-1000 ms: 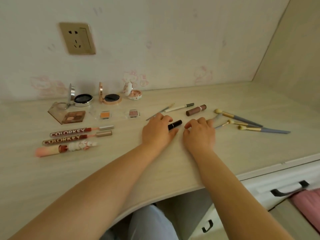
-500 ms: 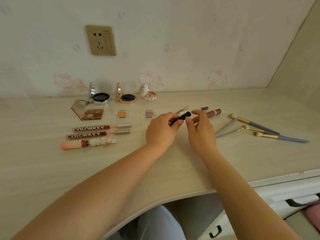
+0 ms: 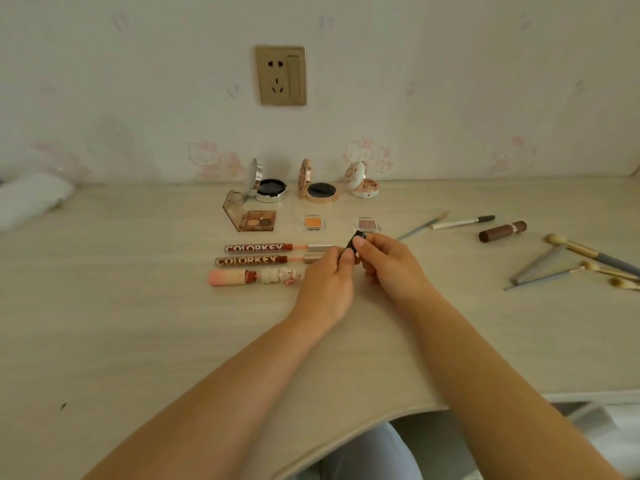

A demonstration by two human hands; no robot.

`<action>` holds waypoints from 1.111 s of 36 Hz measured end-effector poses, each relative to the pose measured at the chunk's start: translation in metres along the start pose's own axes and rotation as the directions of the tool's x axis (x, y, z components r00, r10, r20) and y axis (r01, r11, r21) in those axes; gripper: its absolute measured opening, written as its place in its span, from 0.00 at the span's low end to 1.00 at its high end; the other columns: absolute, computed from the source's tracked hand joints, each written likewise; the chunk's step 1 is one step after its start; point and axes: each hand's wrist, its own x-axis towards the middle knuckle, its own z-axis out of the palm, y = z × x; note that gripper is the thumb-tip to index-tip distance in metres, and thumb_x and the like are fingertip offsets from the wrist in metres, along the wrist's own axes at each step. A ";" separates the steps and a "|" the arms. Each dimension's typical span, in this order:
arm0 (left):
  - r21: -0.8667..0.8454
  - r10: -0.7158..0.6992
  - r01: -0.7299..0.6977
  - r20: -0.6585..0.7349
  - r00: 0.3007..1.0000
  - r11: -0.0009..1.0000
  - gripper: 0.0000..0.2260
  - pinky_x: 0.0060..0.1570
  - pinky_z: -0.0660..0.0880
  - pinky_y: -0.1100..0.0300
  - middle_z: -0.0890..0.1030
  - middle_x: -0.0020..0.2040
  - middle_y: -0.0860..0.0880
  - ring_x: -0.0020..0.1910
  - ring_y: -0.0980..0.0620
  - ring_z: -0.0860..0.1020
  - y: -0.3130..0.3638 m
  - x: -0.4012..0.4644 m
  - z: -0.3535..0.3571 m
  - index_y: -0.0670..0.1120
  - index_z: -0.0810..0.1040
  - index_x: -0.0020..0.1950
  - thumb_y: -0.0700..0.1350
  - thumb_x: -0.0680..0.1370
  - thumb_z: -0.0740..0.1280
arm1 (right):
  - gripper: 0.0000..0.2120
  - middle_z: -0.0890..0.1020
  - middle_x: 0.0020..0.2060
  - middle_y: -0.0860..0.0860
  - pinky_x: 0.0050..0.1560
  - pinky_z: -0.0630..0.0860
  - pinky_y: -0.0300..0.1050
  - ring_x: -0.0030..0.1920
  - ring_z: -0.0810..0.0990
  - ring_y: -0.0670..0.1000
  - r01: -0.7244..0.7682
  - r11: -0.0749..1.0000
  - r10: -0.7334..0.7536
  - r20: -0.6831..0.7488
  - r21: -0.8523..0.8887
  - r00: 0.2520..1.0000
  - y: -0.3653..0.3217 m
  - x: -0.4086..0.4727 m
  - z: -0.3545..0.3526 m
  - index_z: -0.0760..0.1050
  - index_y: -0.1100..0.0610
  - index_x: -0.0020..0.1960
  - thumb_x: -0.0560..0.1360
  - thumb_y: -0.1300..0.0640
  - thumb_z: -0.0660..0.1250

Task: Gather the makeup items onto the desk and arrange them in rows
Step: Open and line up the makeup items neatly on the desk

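Lifted off the surface (image 3: 104,323) since a second ago, the black tube (image 3: 355,241) sits pinched between left hand (image 3: 327,278) and right hand (image 3: 388,268), beside the lip-gloss row. Light, rigid, likely slick; grip mid-barrel.

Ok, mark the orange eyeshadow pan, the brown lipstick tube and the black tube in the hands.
orange eyeshadow pan (image 3: 313,222), head view, centre of the orange powder.
brown lipstick tube (image 3: 503,231), head view, middle of the barrel.
black tube (image 3: 355,238), head view, exposed end above the fingertips.
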 end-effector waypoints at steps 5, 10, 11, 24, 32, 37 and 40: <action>0.092 0.023 -0.027 0.039 0.999 0.995 0.13 0.36 0.59 0.60 0.71 0.34 0.56 0.41 0.52 0.71 0.002 0.000 0.000 0.49 0.71 0.43 0.50 0.82 0.51 | 0.12 0.72 0.25 0.43 0.32 0.64 0.37 0.27 0.66 0.44 0.026 0.999 -0.027 0.012 0.036 1.000 0.003 -0.002 -0.003 0.74 0.52 0.35 0.78 0.56 0.62; 0.065 0.030 -0.034 0.061 0.998 0.997 0.15 0.32 0.62 0.65 0.72 0.33 0.55 0.35 0.56 0.70 0.004 0.000 -0.003 0.52 0.67 0.36 0.50 0.81 0.53 | 0.12 0.70 0.26 0.45 0.33 0.64 0.38 0.29 0.66 0.44 0.059 0.997 -0.060 0.031 0.041 0.998 0.006 -0.002 -0.004 0.75 0.52 0.37 0.78 0.56 0.61; 0.049 0.032 -0.035 0.060 0.998 0.998 0.15 0.32 0.62 0.66 0.72 0.33 0.54 0.34 0.57 0.70 0.005 0.000 -0.004 0.52 0.67 0.35 0.50 0.81 0.53 | 0.11 0.70 0.27 0.46 0.35 0.64 0.38 0.29 0.66 0.45 0.073 0.997 -0.074 0.036 0.037 0.997 0.006 -0.003 -0.004 0.75 0.53 0.38 0.78 0.54 0.61; -0.063 0.010 -0.006 0.061 0.998 0.998 0.17 0.33 0.62 0.59 0.69 0.27 0.51 0.31 0.56 0.68 0.010 -0.006 -0.008 0.52 0.67 0.31 0.51 0.80 0.56 | 0.11 0.71 0.34 0.52 0.39 0.67 0.39 0.36 0.67 0.48 0.085 0.988 -0.101 0.117 0.133 0.988 0.005 -0.004 -0.005 0.75 0.53 0.40 0.80 0.58 0.58; -0.183 0.006 0.007 0.070 0.998 0.983 0.15 0.36 0.63 0.55 0.71 0.33 0.38 0.37 0.36 0.66 0.011 -0.008 -0.006 0.52 0.72 0.36 0.52 0.80 0.56 | 0.10 0.75 0.37 0.51 0.40 0.68 0.38 0.40 0.72 0.48 0.015 0.981 -0.042 0.139 0.192 0.989 0.001 -0.006 -0.003 0.77 0.51 0.42 0.79 0.54 0.59; -0.255 -0.016 0.026 0.039 0.999 0.967 0.16 0.39 0.63 0.49 0.67 0.38 0.32 0.42 0.29 0.67 0.012 -0.010 -0.006 0.51 0.71 0.35 0.49 0.82 0.54 | 0.10 0.76 0.39 0.55 0.43 0.67 0.42 0.44 0.72 0.52 -0.046 0.980 0.017 0.150 0.194 0.989 0.001 -0.006 -0.003 0.78 0.55 0.46 0.79 0.54 0.59; -0.169 0.035 -0.021 0.077 0.996 0.985 0.16 0.35 0.63 0.56 0.67 0.29 0.52 0.32 0.48 0.68 0.008 -0.011 -0.004 0.52 0.69 0.35 0.49 0.82 0.52 | 0.09 0.78 0.36 0.48 0.42 0.70 0.37 0.41 0.74 0.46 0.004 0.995 -0.019 0.152 0.102 0.988 0.001 -0.009 -0.011 0.78 0.53 0.45 0.79 0.57 0.60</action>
